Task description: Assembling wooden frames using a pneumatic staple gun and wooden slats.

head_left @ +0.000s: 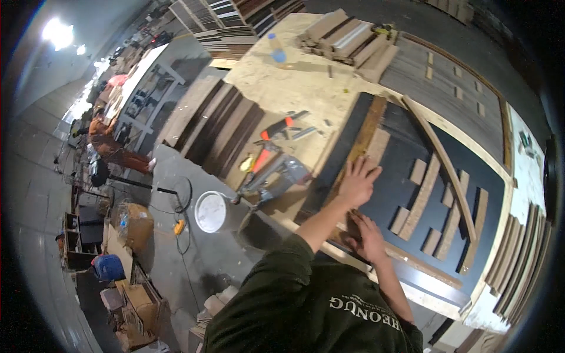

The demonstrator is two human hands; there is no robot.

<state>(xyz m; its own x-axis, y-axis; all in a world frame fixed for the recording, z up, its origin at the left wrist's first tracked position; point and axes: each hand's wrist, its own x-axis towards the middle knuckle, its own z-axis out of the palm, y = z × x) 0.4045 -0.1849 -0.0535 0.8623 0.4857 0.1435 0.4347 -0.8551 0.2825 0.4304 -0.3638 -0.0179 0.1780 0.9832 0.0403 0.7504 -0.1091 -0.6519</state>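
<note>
My left hand (357, 181) lies with its fingers stretched out over a brown wooden strip (372, 125) along the left side of a dark panel (394, 176). A shorter, lighter wood strip (378, 147) touches that strip, just beyond my fingertips. Close to my left wrist, my right hand (368, 236) rests at the panel's near left corner with fingers extended. Beside it another wood strip (421, 263) runs along the near edge. What lies under both palms is hidden. A long strip (441, 159) slants across other strips and small wood blocks (418, 172) on the panel.
Left of the panel lie a nail gun (282, 176), orange-handled tools (276, 127) and stacked boards (215, 126). A plastic bottle (276, 48) and bundled strips (347, 36) are farther back. A white bucket (213, 212) stands on the floor. Another person (109, 138) is at the far left.
</note>
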